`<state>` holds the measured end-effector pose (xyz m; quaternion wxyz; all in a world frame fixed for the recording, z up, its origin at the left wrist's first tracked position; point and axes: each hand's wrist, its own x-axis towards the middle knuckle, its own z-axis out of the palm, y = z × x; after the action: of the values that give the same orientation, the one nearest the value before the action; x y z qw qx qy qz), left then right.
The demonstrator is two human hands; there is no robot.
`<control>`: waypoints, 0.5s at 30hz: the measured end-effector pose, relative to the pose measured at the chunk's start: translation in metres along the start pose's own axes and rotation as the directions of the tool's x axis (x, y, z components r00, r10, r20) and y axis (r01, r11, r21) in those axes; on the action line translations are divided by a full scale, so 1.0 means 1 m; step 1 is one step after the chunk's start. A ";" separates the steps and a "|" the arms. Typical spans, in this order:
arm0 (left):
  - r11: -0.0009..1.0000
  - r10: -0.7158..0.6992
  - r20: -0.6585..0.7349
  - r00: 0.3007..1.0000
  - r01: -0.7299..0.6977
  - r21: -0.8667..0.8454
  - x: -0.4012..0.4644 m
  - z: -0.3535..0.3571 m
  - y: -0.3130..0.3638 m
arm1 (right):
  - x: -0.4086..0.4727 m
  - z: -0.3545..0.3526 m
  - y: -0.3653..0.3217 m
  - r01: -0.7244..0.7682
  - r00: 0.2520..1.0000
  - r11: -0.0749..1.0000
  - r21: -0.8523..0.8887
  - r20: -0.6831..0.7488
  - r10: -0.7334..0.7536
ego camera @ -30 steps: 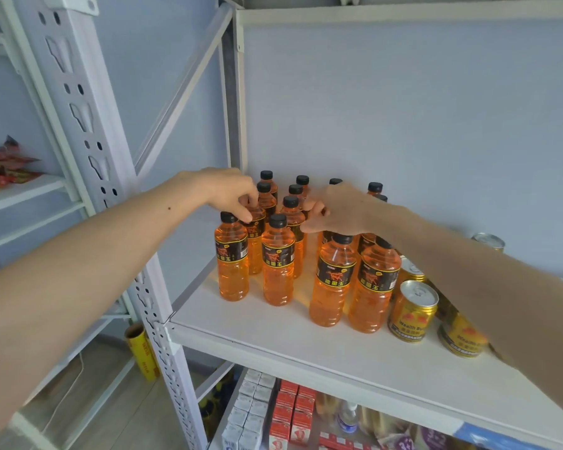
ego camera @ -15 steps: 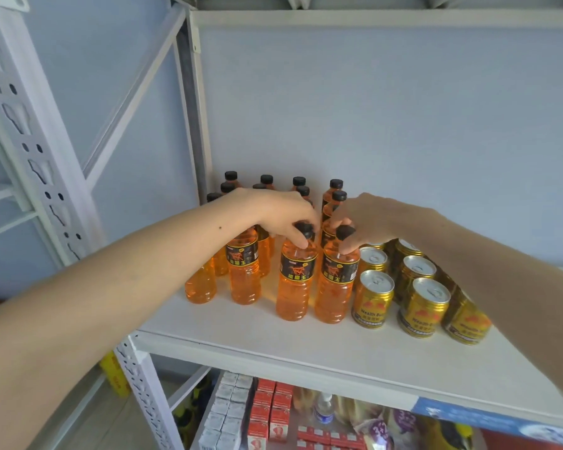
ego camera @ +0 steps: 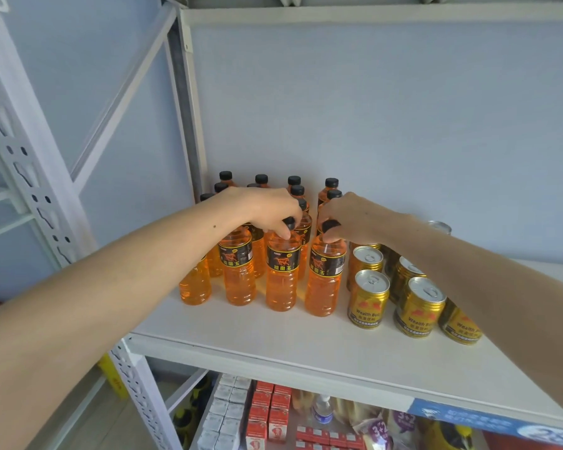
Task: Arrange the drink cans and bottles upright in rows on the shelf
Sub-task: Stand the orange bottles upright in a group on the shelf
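Observation:
Several orange drink bottles with black caps stand upright in rows at the back left of the white shelf (ego camera: 273, 339). My left hand (ego camera: 270, 209) grips the cap of a front-row bottle (ego camera: 281, 274). My right hand (ego camera: 348, 216) grips the cap of the front-row bottle to its right (ego camera: 324, 277). Both bottles stand on the shelf, close together. Several gold cans (ego camera: 368, 300) stand upright to the right of the bottles, some hidden behind my right forearm.
A white perforated upright (ego camera: 30, 177) and diagonal brace frame the shelf's left side. A blue wall closes the back. The shelf below holds small cartons (ego camera: 267, 414), a small bottle and packets. The front strip of the shelf is bare.
The view has drawn closer and shifted right. Both hands came forward from the middle bottles to the two front-row bottles one second ago and have stayed on their caps since.

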<state>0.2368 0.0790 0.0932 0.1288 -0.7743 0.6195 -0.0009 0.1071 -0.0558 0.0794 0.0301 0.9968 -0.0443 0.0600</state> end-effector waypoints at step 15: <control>1.000 -0.007 0.015 1.000 0.007 0.009 0.002 -0.001 -0.003 | 0.000 0.005 0.004 -0.035 0.999 0.995 0.096 0.011 0.034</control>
<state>0.2401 0.0774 0.0945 0.1368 -0.7759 0.6158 0.0017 0.1076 -0.0604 0.0748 -0.0191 0.9964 -0.0586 0.0581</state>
